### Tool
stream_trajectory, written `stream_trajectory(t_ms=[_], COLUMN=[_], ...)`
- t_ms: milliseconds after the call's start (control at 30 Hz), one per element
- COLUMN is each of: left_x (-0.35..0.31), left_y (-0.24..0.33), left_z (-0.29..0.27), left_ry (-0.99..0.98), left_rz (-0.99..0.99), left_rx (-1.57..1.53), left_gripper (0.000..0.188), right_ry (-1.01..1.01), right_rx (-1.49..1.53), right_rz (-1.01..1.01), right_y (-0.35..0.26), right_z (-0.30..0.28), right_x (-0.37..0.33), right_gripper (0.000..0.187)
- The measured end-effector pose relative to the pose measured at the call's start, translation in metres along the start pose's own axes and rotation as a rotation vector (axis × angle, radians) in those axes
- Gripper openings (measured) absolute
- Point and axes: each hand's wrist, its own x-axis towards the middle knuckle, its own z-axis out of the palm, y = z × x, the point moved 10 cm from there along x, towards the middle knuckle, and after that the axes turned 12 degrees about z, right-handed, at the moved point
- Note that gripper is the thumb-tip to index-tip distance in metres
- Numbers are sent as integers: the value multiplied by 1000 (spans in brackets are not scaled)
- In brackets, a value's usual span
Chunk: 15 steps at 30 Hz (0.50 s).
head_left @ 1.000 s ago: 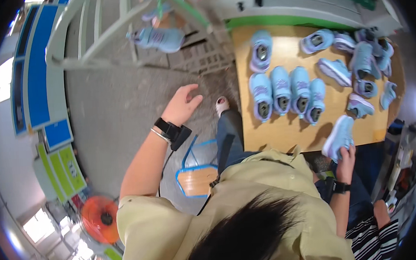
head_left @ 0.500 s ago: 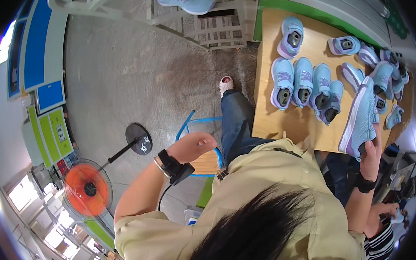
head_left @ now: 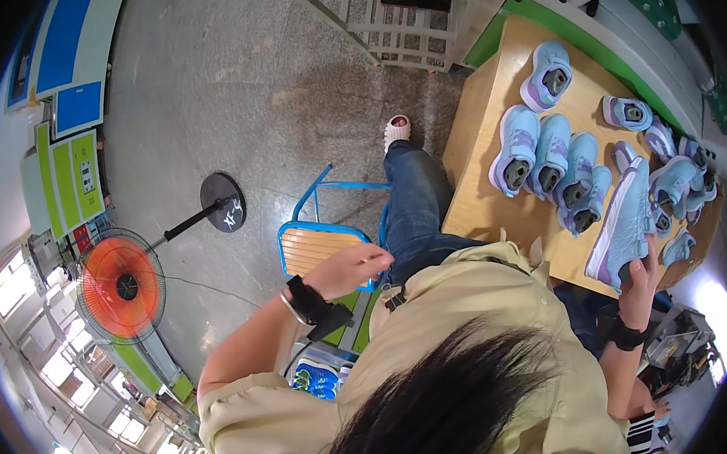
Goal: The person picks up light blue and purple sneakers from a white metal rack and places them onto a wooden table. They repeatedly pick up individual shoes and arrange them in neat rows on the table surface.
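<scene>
My right hand grips a light blue sneaker by its heel end, over the near right edge of the wooden table. That sneaker is turned on its side, with its pale sole edge facing left. Left of it stands a slanting row of several matching sneakers, dark inserts showing in their openings. One more sneaker sits behind the row. On my other side, my left hand hangs in the air above a slatted chair, its fingers curled together and nothing visible in them.
More sneakers are heaped at the table's right end. A standing fan with orange blades is to the left. Blue patterned shoes lie behind my left arm. A white rack stands ahead. Another person's striped sleeve shows at lower right.
My view has swung a little, so the fan and chair appear shifted. My left hand sits slightly lower and further right. The right hand keeps its hold on the sneaker.
</scene>
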Motion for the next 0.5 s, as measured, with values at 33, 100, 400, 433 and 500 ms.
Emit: stream_trajectory(t_ms=[33,100,400,433,500], left_x=[5,12,28,27,19], left_y=[5,21,38,26,17], left_z=[8,25,-10,-27,-54], left_ry=[-3,-14,117,124,222], left_rz=[18,50,291,341,401], left_rx=[-43,-119,-937,-998,-1015], left_gripper=[38,43,12,13,16], right_ry=[-3,-1,53,50,47], right_rx=[-9,-18,-14,-2,21], right_rz=[4,13,-11,-5,9], right_y=[-1,-2,3,4,5], right_z=[2,6,-2,-4,-7], right_x=[1,-1,-5,-4,-5], right_gripper=[72,73,74,73,73])
